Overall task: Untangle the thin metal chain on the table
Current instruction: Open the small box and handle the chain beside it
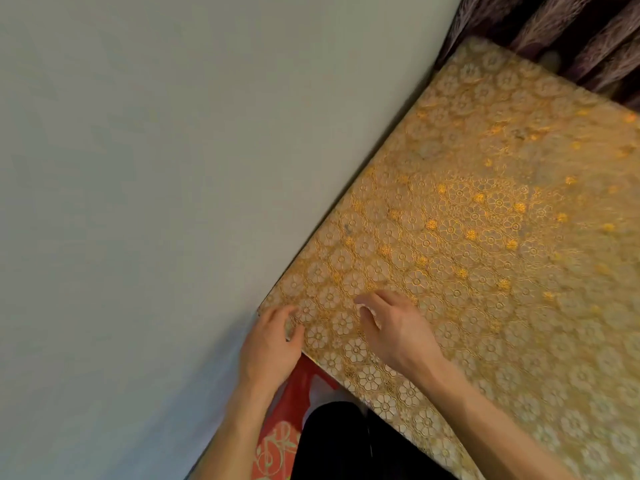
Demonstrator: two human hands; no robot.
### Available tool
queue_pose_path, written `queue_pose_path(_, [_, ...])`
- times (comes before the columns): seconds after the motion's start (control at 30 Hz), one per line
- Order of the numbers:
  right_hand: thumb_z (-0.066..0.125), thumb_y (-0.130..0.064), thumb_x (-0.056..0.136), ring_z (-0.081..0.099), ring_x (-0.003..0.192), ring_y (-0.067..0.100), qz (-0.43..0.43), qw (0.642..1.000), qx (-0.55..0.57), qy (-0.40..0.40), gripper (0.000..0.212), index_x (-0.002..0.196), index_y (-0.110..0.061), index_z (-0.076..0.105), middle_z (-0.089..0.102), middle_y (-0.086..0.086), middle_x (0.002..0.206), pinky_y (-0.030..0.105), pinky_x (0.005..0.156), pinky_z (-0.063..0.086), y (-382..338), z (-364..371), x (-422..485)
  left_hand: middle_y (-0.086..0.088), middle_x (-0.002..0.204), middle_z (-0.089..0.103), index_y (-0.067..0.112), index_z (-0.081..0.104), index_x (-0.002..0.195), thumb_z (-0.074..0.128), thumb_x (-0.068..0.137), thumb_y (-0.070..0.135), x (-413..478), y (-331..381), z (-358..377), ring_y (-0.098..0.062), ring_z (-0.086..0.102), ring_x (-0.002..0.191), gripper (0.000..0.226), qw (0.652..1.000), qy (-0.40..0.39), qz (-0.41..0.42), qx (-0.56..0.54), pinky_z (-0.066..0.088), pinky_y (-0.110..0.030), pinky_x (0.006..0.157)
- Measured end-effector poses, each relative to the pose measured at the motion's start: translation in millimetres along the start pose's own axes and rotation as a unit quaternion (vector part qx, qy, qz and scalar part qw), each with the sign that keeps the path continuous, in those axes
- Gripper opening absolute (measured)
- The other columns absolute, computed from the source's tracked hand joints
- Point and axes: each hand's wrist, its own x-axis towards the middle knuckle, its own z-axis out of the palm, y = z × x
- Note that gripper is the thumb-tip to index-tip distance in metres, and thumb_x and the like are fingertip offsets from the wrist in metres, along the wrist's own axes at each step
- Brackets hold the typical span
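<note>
I cannot make out the thin metal chain against the busy gold pattern of the tablecloth (485,237); the view is blurred. My left hand (273,344) hovers over the near left corner of the table. Its fingers are loosely curled, and bare cloth shows in the gap between thumb and forefinger. My right hand (394,327) lies a little to the right. Its fingers are bent down with the tips on or just above the cloth, and its thumb is hidden under the hand. Nothing shows in either hand.
A pale wall (156,185) runs along the table's left edge. Dark patterned curtains (571,39) hang behind the far edge. Below the near corner are a red floral fabric (280,441) and a dark-clothed leg (346,445).
</note>
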Motion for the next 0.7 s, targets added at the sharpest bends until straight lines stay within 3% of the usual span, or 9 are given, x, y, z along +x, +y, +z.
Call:
queue_pose_path(0.13, [0.05, -0.024, 0.099, 0.057, 0.115, 0.024, -0.004, 0.998, -0.035, 0.05, 0.023, 0.111, -0.017, 0.068, 0.066, 0.003, 0.123, 0.042, 0.092, 0.055, 25.7, 30.6, 16.6, 0.005, 0.15, 0.041, 0.027, 0.046, 0.144, 0.055, 0.098, 0.035, 16.0, -9.6, 33.1, -0.017, 0.041, 0.138, 0.048, 0.997, 0.07, -0.026, -0.008, 0.047, -0.042, 0.105])
queue_pose_path(0.23, [0.053, -0.03, 0.101, 0.047, 0.132, 0.03, 0.011, 0.994, -0.073, 0.078, 0.03, 0.126, -0.016, 0.063, 0.054, 0.01, 0.143, 0.044, 0.106, 0.044, 46.2, 53.8, 16.4, -0.001, 0.153, 0.037, 0.019, 0.044, 0.146, 0.055, 0.099, 0.032, 23.5, -11.1, 48.5, -0.02, 0.038, 0.14, 0.05, 0.994, 0.095, -0.045, -0.018, 0.043, -0.041, 0.109])
queue_pose_path(0.37, [0.045, -0.038, 0.105, 0.018, 0.154, 0.028, -0.001, 0.992, -0.111, 0.054, 0.055, 0.154, -0.014, 0.036, 0.026, 0.011, 0.164, 0.048, 0.122, 0.027, 64.8, 84.2, 1.5, -0.005, 0.145, 0.042, 0.014, 0.05, 0.139, 0.06, 0.095, 0.023, 26.7, -14.0, 58.8, -0.022, 0.043, 0.132, 0.046, 0.992, 0.115, -0.041, -0.027, 0.043, -0.032, 0.097])
queue_pose_path(0.47, [0.035, -0.041, 0.107, 0.002, 0.156, 0.025, -0.011, 0.991, -0.135, 0.021, 0.061, 0.159, -0.014, 0.018, 0.01, 0.011, 0.168, 0.048, 0.124, 0.02, 70.7, 90.2, -2.6, -0.004, 0.133, 0.047, 0.014, 0.057, 0.128, 0.061, 0.094, 0.023, 34.0, -21.0, 58.7, -0.024, 0.051, 0.122, 0.035, 0.989, 0.137, -0.038, -0.029, 0.055, -0.041, 0.088])
queue_pose_path(0.53, [0.027, -0.044, 0.108, -0.005, 0.156, 0.024, -0.009, 0.988, -0.155, -0.004, 0.063, 0.16, -0.016, 0.007, 0.001, 0.009, 0.169, 0.047, 0.125, 0.017, 74.2, 89.0, -2.6, -0.004, 0.124, 0.05, 0.012, 0.061, 0.117, 0.063, 0.094, 0.023, 39.7, -24.5, 57.4, -0.024, 0.052, 0.116, 0.025, 0.988, 0.148, -0.028, -0.029, 0.054, -0.038, 0.086])
queue_pose_path(0.7, [0.019, -0.048, 0.107, -0.007, 0.156, 0.022, -0.006, 0.983, -0.181, -0.018, 0.063, 0.16, -0.017, 0.006, -0.001, 0.007, 0.169, 0.044, 0.124, 0.011, 78.3, 89.7, -1.2, -0.002, 0.113, 0.052, 0.01, 0.065, 0.106, 0.061, 0.098, 0.022, 46.2, -25.7, 54.3, -0.021, 0.05, 0.111, 0.016, 0.989, 0.142, -0.026, -0.015, 0.048, -0.033, 0.091])
